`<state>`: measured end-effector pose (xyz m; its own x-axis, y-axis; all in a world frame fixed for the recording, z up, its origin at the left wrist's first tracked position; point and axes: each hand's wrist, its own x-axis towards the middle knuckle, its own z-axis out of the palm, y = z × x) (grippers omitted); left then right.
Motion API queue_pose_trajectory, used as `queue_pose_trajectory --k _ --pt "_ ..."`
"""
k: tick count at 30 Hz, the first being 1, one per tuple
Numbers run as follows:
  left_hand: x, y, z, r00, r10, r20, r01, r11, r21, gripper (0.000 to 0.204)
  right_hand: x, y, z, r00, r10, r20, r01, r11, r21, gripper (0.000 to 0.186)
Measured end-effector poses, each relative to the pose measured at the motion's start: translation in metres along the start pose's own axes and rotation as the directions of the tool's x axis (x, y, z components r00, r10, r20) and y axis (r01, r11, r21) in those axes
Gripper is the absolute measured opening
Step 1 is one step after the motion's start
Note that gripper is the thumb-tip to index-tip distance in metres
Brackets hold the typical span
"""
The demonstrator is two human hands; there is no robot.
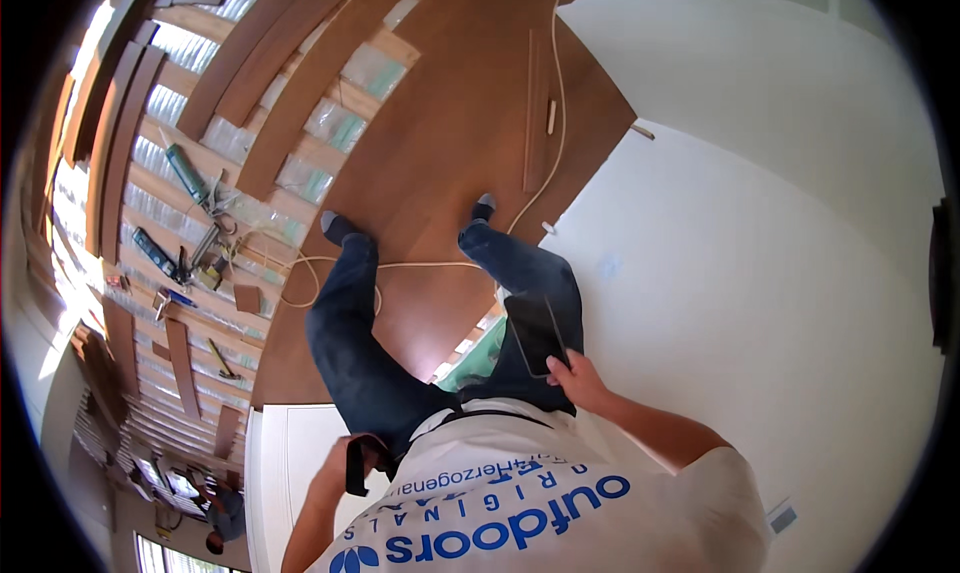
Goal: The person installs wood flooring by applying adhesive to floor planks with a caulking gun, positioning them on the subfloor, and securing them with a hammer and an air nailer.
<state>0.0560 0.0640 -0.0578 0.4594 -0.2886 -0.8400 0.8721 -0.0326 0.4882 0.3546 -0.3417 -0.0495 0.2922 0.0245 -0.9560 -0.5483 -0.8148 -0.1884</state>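
Observation:
My right hand (pixel 578 381) is closed on the lower end of a smartphone (pixel 537 335), its dark screen facing up over my right thigh. The thumb lies across the phone's lower corner. By my left hip, my left hand (pixel 340 461) has its fingers bent around a black, flat, strap-like piece (pixel 356 467). Part of that piece and most of those fingertips are hidden, so its kind does not show.
Brown floorboards (pixel 430 133) lie under my feet beside a white wall (pixel 740 263). At left, loose planks (pixel 178 368) and caulking guns (pixel 187 176) rest on open battens. A pale cord (pixel 430 265) crosses between my legs. Another person (pixel 225 513) is at lower left.

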Motion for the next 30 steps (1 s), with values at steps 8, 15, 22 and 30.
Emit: queue_pose_trajectory --k 8,15,22,30 --pt "0.225 -0.07 -0.164 0.77 0.454 -0.447 0.025 0.68 0.733 0.021 0.409 0.054 -0.227 0.685 -0.242 -0.687 0.126 0.968 -0.215 0.041" --pt "0.291 -0.057 -0.12 0.526 0.553 -0.646 0.142 0.691 0.708 0.014 0.577 0.16 -0.346 0.687 0.025 -0.726 -0.174 0.976 -0.131 0.035" --pt "0.305 -0.063 -0.049 0.299 0.617 -0.728 0.318 0.655 0.686 0.021 0.638 0.212 -0.382 0.821 0.187 -0.54 -0.39 0.874 -0.291 0.031" --pt "0.294 -0.074 -0.002 0.189 0.585 -0.789 0.323 0.721 0.612 0.021 0.678 0.219 -0.388 0.818 0.025 -0.575 -0.319 0.851 -0.418 0.038"
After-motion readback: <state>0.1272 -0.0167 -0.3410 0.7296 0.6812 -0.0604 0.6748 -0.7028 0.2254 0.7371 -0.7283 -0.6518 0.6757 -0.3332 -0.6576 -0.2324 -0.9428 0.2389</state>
